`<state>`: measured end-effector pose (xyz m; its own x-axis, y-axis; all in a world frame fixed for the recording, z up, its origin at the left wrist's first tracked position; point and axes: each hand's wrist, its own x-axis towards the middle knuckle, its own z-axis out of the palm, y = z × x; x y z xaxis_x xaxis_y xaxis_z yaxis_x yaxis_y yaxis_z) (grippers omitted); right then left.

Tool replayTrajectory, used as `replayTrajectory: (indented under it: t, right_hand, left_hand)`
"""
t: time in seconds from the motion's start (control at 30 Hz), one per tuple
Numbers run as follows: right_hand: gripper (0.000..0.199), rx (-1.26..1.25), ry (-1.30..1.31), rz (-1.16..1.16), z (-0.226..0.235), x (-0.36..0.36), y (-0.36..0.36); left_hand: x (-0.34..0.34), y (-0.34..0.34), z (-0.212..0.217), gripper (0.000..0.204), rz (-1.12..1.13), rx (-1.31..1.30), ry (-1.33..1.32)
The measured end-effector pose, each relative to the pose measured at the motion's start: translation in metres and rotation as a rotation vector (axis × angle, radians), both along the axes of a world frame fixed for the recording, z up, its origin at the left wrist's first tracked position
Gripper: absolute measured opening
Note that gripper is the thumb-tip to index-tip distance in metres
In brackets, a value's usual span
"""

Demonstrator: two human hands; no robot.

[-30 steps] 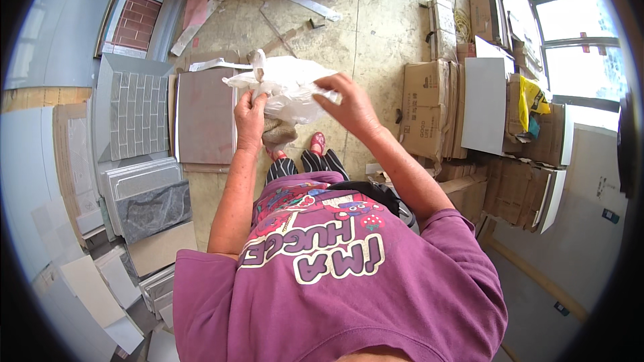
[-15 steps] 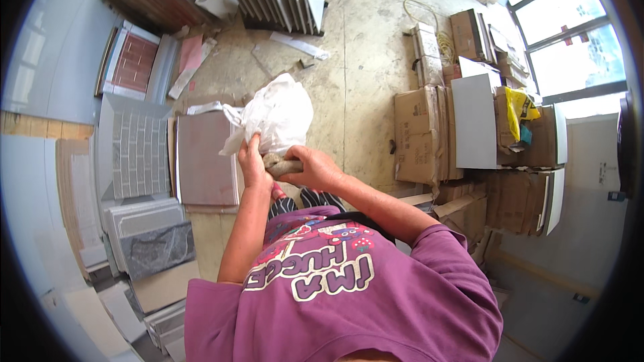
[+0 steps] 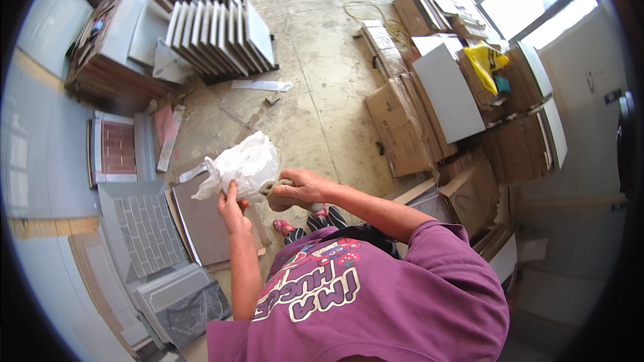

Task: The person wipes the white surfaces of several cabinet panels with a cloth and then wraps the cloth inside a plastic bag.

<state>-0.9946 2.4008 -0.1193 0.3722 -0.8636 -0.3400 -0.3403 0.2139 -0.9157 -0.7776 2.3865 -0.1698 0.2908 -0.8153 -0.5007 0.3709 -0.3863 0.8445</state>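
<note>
A crumpled white plastic bag [image 3: 247,161] hangs in front of me, its near edge pinched by my left hand [image 3: 233,216]. Wrapped round a folded greyish-brown cloth [image 3: 278,201] is my right hand [image 3: 305,186], just right of the bag. The cloth's inner folds are hidden under my fingers, so I cannot tell its exact shape. What the bag contains, if anything, does not show.
A brown board [image 3: 208,218] leans by my left side, near a brick-pattern panel [image 3: 149,231]. Upright tile slabs [image 3: 218,37] stand in a rack ahead. Cardboard boxes [image 3: 402,127] are stacked on the right, with a yellow bag [image 3: 484,64] on top.
Both hands have shifted left and slightly down in view, and drawn a little apart. The bag has moved left with my left hand; more of the cloth shows. The view has turned right.
</note>
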Motion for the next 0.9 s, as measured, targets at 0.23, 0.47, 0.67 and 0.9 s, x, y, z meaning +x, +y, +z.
replayTrajectory:
  t: [0.23,0.47,0.67,0.9]
  right_hand:
    - [0.044,0.123,-0.068,-0.133,-0.006,-0.001,0.006]
    - [0.039,0.046,-0.238,-0.132,-0.009,0.020,0.027]
    - [0.034,0.007,-0.162,-0.123,0.008,0.012,0.029]
    - [0.024,0.235,-0.604,-0.198,-0.028,0.007,0.034]
  left_hand:
    - [-0.009,0.007,-0.005,0.027,0.003,0.086,0.076]
    - [-0.048,0.022,-0.022,0.024,-0.116,-0.176,0.233]
    - [-0.043,0.020,-0.027,0.025,-0.130,-0.158,0.147]
    - [-0.039,0.023,-0.022,0.026,-0.092,-0.106,0.139]
